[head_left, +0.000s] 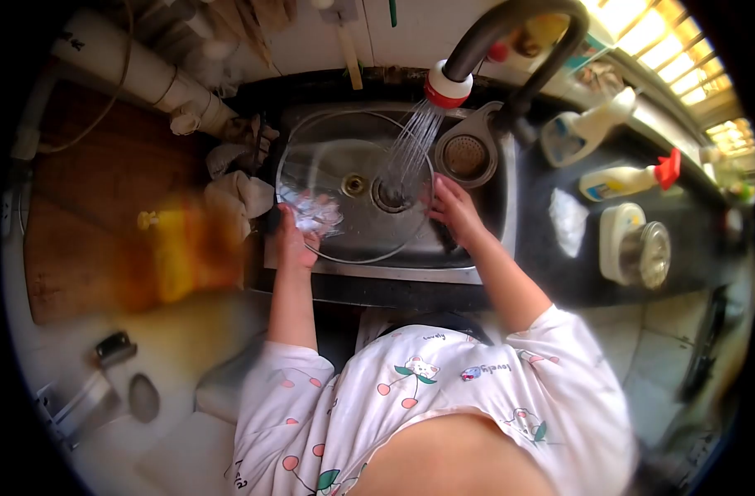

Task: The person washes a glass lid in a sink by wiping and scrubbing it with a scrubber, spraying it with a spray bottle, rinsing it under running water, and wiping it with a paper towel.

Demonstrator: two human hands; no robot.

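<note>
A round, clear glass lid [376, 258] with a thin metal rim is held over the steel sink [489, 240]. My left hand [295, 241] grips its lower left edge, thumb on top. At the right edge, my right hand [454, 211] has its fingers curled around the rim. Water sprays from the red and white faucet head [448, 85] onto the right part of the lid. Beside my left fingers shows a shiny, pale patch [315, 212]; I cannot tell whether it is suds, reflection or something crinkled.
A strainer basket [466, 157] sits in the sink's back right corner. On the dark counter at right stand spray bottles [617, 182], a white container [616, 236] and a round metal tin [646, 255]. Cloths [239, 194] lie left of the sink, beside a brown board [88, 182].
</note>
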